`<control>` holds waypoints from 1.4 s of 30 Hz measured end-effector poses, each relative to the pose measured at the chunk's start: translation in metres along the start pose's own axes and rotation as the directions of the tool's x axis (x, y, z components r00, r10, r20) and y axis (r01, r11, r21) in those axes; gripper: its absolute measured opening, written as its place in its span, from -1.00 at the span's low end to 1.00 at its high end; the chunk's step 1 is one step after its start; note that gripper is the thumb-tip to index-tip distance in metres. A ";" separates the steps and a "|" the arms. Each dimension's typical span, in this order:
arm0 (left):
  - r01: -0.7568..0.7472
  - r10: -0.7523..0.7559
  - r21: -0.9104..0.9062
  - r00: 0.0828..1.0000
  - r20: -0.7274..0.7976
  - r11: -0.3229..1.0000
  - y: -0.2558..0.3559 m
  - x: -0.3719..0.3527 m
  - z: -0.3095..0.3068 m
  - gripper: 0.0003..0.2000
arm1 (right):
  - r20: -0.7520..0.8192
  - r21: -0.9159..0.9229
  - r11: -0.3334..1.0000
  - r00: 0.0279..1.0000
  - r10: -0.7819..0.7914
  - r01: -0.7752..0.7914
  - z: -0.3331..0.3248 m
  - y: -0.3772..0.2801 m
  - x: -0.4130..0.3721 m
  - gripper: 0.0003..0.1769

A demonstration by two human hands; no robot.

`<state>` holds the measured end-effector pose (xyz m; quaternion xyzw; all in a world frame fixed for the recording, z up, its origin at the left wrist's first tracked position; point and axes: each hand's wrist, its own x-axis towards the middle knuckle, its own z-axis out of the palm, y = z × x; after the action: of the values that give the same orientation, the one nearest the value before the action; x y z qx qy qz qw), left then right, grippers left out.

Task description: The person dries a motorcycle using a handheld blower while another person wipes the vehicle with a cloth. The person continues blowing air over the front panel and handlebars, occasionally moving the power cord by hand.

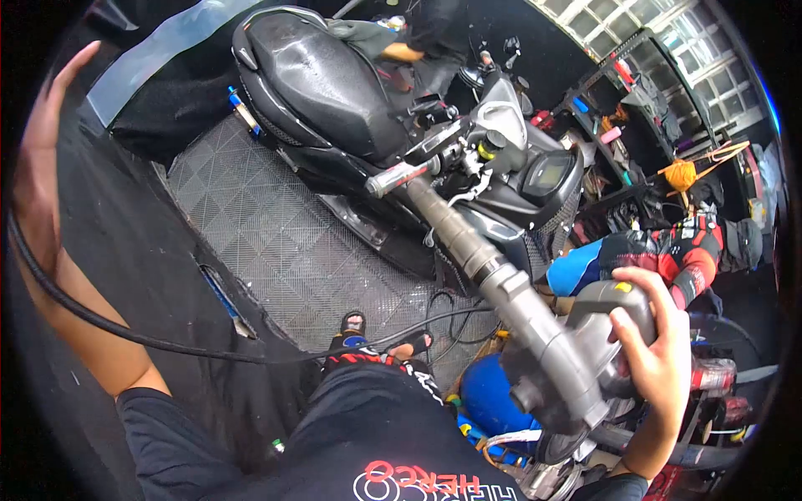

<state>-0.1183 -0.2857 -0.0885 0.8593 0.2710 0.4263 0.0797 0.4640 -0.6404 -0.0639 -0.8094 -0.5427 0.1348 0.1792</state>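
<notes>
At the left edge, my left hand is raised with its fingers stretched out; part of it is lost in the dark rim. A black cable passes beside its wrist and runs towards a grey blower. My right hand is wrapped round the body of the blower. The long nozzle slants up and left, its tip near the handlebar grip of a black scooter. Whether tip and scooter touch is unclear. The scooter's seat looks wet.
Grey floor tiles lie below the scooter. Another person is at the right, near a shelf with tools and bottles. A second person's arm shows behind the scooter. A blue tank stands beside my legs.
</notes>
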 end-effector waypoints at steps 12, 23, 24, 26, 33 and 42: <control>0.063 -0.058 0.231 0.998 -0.027 0.971 0.050 0.007 0.062 0.49 | 0.058 -0.019 1.000 0.998 -0.008 0.009 -0.004 -0.011 -0.026 -0.49; 0.051 -0.033 0.325 0.998 -0.062 0.944 0.058 0.011 0.067 0.50 | -0.172 0.150 0.981 0.974 0.148 -0.123 -0.030 -0.007 -0.082 -0.45; 0.052 -0.033 0.326 0.997 -0.063 0.944 0.057 0.012 0.067 0.50 | -0.176 0.143 0.985 0.977 0.124 -0.099 -0.033 0.001 -0.084 -0.45; 0.051 -0.033 0.318 0.998 -0.060 0.947 0.056 0.015 0.068 0.49 | -0.191 0.149 0.986 0.976 0.108 -0.080 -0.032 0.005 -0.088 -0.44; 0.058 -0.040 0.304 0.997 -0.063 0.951 0.053 0.021 0.067 0.48 | -0.217 0.177 0.982 0.971 0.104 -0.066 -0.023 -0.001 -0.080 -0.45; 0.075 -0.060 0.310 0.997 -0.057 0.948 0.059 0.020 0.066 0.46 | -0.224 0.154 0.988 0.972 0.065 -0.030 -0.026 0.009 -0.065 -0.49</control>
<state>-0.0345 -0.3183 -0.0944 0.8411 0.3659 0.3953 -0.0491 0.4577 -0.7073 -0.0432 -0.8166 -0.4874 0.0853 0.2971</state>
